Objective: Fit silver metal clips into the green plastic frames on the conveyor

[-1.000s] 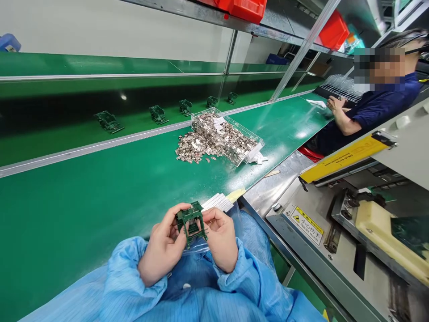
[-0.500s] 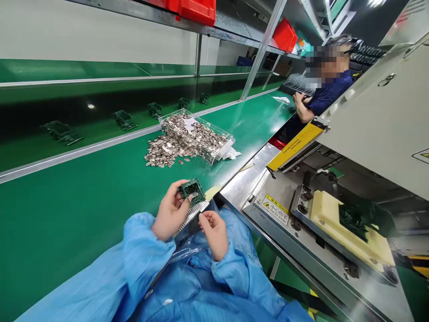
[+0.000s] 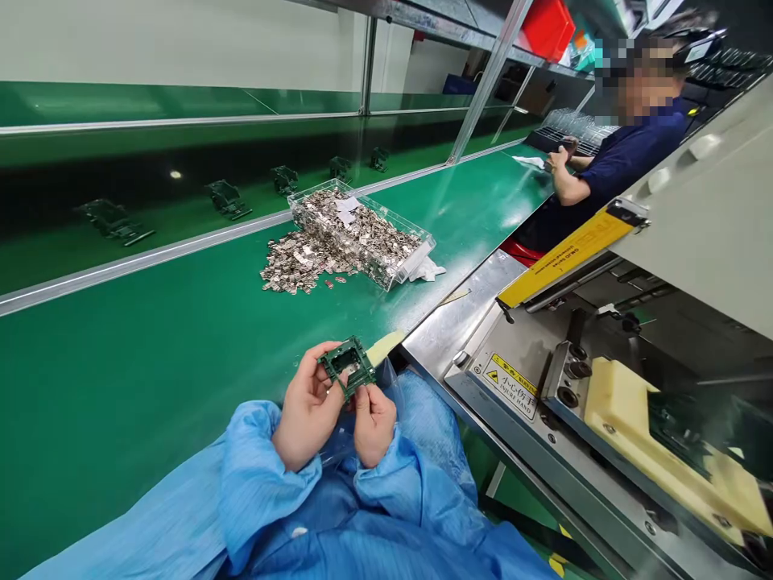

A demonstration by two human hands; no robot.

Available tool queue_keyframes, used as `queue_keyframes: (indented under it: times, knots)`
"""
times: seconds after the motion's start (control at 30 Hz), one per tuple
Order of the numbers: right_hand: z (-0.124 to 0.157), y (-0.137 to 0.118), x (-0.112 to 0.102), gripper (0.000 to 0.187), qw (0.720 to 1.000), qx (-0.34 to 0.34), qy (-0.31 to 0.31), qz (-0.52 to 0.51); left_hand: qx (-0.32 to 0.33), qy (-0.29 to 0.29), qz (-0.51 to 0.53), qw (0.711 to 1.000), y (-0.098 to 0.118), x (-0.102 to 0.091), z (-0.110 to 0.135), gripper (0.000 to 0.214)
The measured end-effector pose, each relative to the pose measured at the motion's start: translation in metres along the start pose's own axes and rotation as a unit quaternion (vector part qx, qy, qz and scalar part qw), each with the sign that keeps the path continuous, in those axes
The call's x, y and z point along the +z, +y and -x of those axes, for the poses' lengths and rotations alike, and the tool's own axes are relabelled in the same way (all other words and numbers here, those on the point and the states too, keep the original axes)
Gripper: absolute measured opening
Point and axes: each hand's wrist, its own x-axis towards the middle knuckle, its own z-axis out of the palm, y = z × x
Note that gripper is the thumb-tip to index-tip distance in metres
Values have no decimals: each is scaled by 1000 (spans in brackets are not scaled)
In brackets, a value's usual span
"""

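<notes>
Between thumb and fingers, my left hand (image 3: 306, 411) grips a dark green plastic frame (image 3: 349, 366) with a square opening, tilted above the bench's near edge. My right hand (image 3: 373, 427) is closed in a pinch against the frame's lower right edge. Whatever sits between those right fingertips is too small or hidden to make out. Behind the frame a pale yellow strip (image 3: 385, 347) lies at the bench edge. Clear plastic film (image 3: 391, 387) shows beside my right hand, over my lap.
A clear tray (image 3: 416, 256) heaped with small metal pieces stands on the green bench (image 3: 199, 387), beside a spilled pile (image 3: 295, 266). Several green frames (image 3: 226, 199) line the back. On the right stands a machine with a yellow fixture (image 3: 622, 411). A co-worker (image 3: 628, 145) sits beyond.
My right hand has moved up and left, from apart to touching the green frame. A ribbed silvery strip below the frame is now out of sight. The view has shifted slightly.
</notes>
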Motion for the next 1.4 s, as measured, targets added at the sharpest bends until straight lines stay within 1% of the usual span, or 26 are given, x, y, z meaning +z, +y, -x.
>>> queue_keyframes:
  times: [0.07, 0.1, 0.13, 0.17, 0.23, 0.27, 0.37, 0.4, 0.47, 0.53, 0.57, 0.63, 0.73, 0.8, 0.87, 0.97, 1.07, 1.17, 1.23, 1.3, 1.4]
  knots:
    - [-3, 6, -3, 40, 996, -62, -8, 69, 3, 14, 3, 1000, -3, 1, -3, 40]
    - [-5, 9, -5, 39, 991, -78, -28, 107, 8, 20, 4, 1000, -4, 1, -4, 40]
    - [-6, 12, -8, 37, 985, -77, -59, 144, 12, 24, 4, 1000, -6, 1, -5, 40]
    - [-7, 16, -11, 36, 978, -61, -95, 177, 15, 27, 5, 1000, -7, 1, -7, 40]
    - [-10, 24, -17, 34, 960, -5, -164, 225, 16, 26, 6, 1000, -8, 0, -12, 40]
    - [-12, 27, -20, 32, 952, 20, -188, 239, 19, 24, 6, 999, -8, 0, -15, 39]
    - [-19, 25, -31, 27, 938, 57, -215, 265, 41, 37, 5, 998, -6, -3, -26, 40]
    - [-22, 19, -35, 25, 935, 68, -216, 273, 48, 48, 5, 998, -4, -5, -28, 43]
    - [-25, 0, -43, 21, 936, 84, -212, 269, 50, 70, 5, 996, 0, -11, -27, 48]
    - [-27, -27, -50, 18, 948, 73, -210, 226, 21, 74, 9, 997, 2, -22, -19, 50]
    - [-27, -41, -53, 17, 957, 53, -210, 194, 3, 70, 10, 998, 3, -27, -13, 49]
    - [-29, -65, -53, 18, 970, -12, -205, 131, -22, 55, 6, 998, 3, -38, 0, 45]
    - [-33, -86, -39, 14, 978, -96, -169, 72, -9, 37, -24, 999, 2, -48, 13, 41]
    - [-36, -89, -23, 12, 983, -118, -132, 48, 3, 15, -51, 999, 1, -51, 16, 40]
    - [-38, -89, -7, 11, 987, -119, -104, 38, 9, -9, -72, 997, 0, -52, 16, 39]
    - [-38, -88, 6, 7, 989, -104, -93, 51, 19, -26, -85, 996, 1, -53, 14, 38]
    - [-38, -92, 8, 6, 986, -101, -106, 81, 32, -41, -77, 996, 4, -52, 14, 36]
    - [-36, -99, 6, 8, 976, -128, -122, 127, 38, -63, -76, 994, 7, -52, 15, 35]
    - [-34, -101, 6, 8, 971, -143, -116, 151, 41, -66, -85, 993, 7, -52, 16, 35]
    - [-32, -102, 7, 7, 974, -136, -104, 145, 45, -65, -93, 993, 7, -52, 16, 36]
    - [-30, -99, 10, 10, 988, -92, -83, 91, 49, -65, -98, 992, 7, -52, 17, 36]
